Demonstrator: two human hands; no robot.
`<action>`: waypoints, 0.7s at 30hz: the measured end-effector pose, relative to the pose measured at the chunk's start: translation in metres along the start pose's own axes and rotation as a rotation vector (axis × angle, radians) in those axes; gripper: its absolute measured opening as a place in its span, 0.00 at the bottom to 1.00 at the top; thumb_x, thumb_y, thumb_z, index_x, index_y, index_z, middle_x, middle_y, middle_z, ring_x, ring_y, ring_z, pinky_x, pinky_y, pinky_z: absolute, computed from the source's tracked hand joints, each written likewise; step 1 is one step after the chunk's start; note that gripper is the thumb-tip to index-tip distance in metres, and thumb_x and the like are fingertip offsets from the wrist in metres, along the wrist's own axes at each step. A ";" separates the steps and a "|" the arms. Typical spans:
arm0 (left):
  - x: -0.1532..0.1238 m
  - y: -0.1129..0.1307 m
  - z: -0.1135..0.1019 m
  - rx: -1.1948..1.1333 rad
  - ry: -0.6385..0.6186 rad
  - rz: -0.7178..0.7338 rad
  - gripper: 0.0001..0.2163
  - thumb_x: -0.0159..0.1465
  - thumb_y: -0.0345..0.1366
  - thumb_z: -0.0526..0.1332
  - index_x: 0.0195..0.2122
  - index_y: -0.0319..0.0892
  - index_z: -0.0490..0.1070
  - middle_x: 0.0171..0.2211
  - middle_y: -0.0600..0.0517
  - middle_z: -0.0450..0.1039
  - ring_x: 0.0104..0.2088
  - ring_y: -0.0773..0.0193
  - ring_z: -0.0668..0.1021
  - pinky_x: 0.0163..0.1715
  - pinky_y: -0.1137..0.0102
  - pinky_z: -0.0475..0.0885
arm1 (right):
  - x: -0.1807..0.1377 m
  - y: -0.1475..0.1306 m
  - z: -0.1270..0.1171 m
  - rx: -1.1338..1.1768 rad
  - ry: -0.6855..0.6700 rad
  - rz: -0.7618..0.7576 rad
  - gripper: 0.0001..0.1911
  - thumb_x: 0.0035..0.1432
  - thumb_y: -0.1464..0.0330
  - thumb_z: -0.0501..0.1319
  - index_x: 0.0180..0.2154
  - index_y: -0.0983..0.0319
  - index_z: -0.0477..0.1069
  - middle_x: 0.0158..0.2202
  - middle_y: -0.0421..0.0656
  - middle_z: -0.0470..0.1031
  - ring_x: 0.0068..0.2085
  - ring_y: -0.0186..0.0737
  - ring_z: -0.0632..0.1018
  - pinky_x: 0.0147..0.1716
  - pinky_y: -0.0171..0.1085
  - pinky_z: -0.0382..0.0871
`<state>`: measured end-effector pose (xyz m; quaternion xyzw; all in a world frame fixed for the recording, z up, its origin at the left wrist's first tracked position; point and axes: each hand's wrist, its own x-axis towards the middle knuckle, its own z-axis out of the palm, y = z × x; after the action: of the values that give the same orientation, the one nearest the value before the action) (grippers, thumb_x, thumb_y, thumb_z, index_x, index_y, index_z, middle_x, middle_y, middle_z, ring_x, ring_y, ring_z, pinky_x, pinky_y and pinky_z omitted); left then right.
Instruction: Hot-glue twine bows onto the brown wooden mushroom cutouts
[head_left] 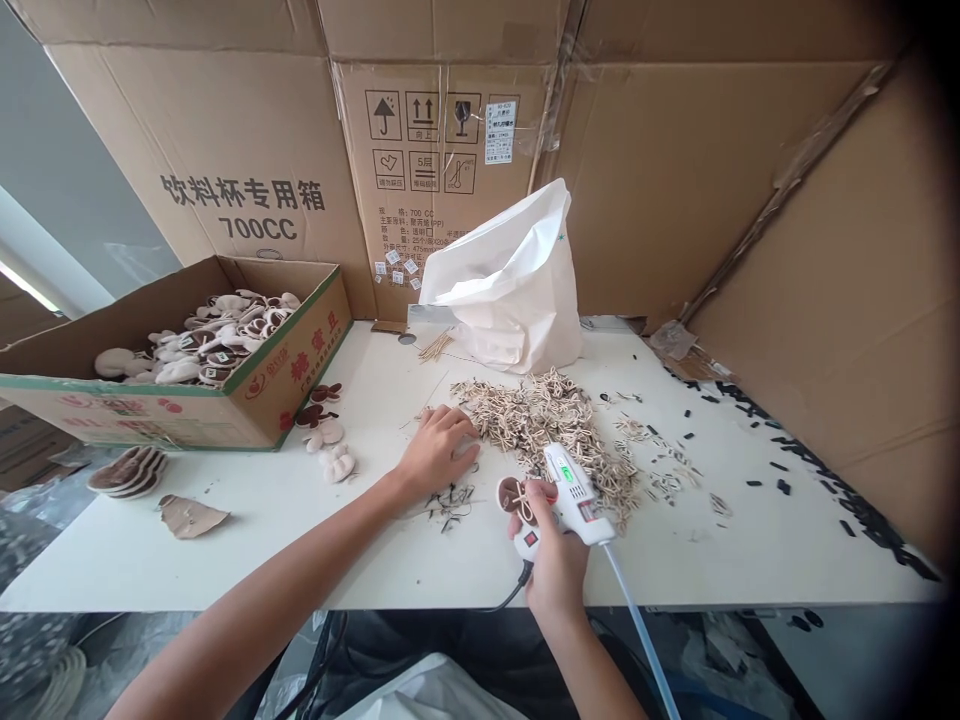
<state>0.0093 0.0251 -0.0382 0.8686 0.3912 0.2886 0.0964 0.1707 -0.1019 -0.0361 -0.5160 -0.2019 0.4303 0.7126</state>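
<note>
The right hand (pixel 553 550) is closed firmly round the grip of a white plastic hot-glue gun (pixel 574 487), which has a small green light. A long translucent glue stick (pixel 639 620) runs from its back past the near edge of the white worktop (pixel 675 570). Right at the gun's nose sits a small rounded brown-and-cream piece (pixel 512 497); how it is held cannot be told. The left hand (pixel 439 452) lies half-curled, fingers spread, beside a heap of pale curly twig-like strips (pixel 532 425); whether it grips anything is unclear. Scraps of dark fibre (pixel 450 505) lie just below it.

The nozzle's closeness to the right fingers is the main danger: a slip or molten glue could burn them. The dry strips near the gun could stick to stray glue or be scorched by the tip. A thin black power cord (pixel 510 597) drops over the near edge, where a snag could jerk the gun. The overhanging glue stick could also catch on the person's body and twist the gun.
</note>
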 end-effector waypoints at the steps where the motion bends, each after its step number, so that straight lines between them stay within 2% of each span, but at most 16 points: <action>1: 0.000 0.000 0.000 0.005 -0.002 0.002 0.07 0.70 0.36 0.61 0.47 0.46 0.75 0.49 0.47 0.76 0.50 0.53 0.74 0.53 0.55 0.67 | 0.000 0.000 0.000 -0.002 -0.001 0.002 0.21 0.51 0.56 0.77 0.34 0.60 0.70 0.29 0.37 0.73 0.19 0.29 0.70 0.16 0.31 0.62; 3: 0.000 0.000 0.001 0.015 -0.002 0.003 0.07 0.69 0.36 0.62 0.47 0.46 0.75 0.48 0.48 0.76 0.50 0.53 0.74 0.53 0.55 0.67 | 0.000 0.001 0.000 -0.007 -0.005 0.002 0.21 0.51 0.56 0.77 0.34 0.60 0.71 0.28 0.37 0.73 0.19 0.30 0.70 0.16 0.31 0.62; 8: 0.000 0.001 0.000 0.007 0.026 -0.015 0.04 0.69 0.34 0.61 0.38 0.45 0.75 0.44 0.48 0.77 0.47 0.55 0.74 0.51 0.57 0.68 | 0.000 0.001 -0.001 -0.009 -0.007 0.003 0.21 0.51 0.56 0.77 0.35 0.60 0.71 0.28 0.37 0.73 0.19 0.30 0.70 0.16 0.31 0.62; 14: -0.001 0.000 0.001 0.018 -0.012 -0.049 0.10 0.69 0.38 0.61 0.50 0.46 0.76 0.49 0.46 0.75 0.50 0.51 0.73 0.53 0.53 0.68 | -0.001 -0.001 0.000 -0.007 0.003 0.004 0.22 0.50 0.55 0.77 0.35 0.61 0.71 0.29 0.37 0.73 0.18 0.30 0.70 0.16 0.32 0.64; 21: 0.000 0.001 0.000 0.052 -0.019 -0.013 0.09 0.70 0.37 0.61 0.49 0.48 0.77 0.49 0.46 0.75 0.49 0.51 0.73 0.53 0.53 0.67 | -0.001 0.000 0.000 -0.003 -0.001 0.003 0.21 0.51 0.56 0.77 0.34 0.60 0.71 0.29 0.36 0.73 0.18 0.30 0.70 0.17 0.32 0.64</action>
<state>0.0095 0.0240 -0.0375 0.8708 0.4034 0.2696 0.0792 0.1705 -0.1026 -0.0362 -0.5169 -0.2020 0.4316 0.7111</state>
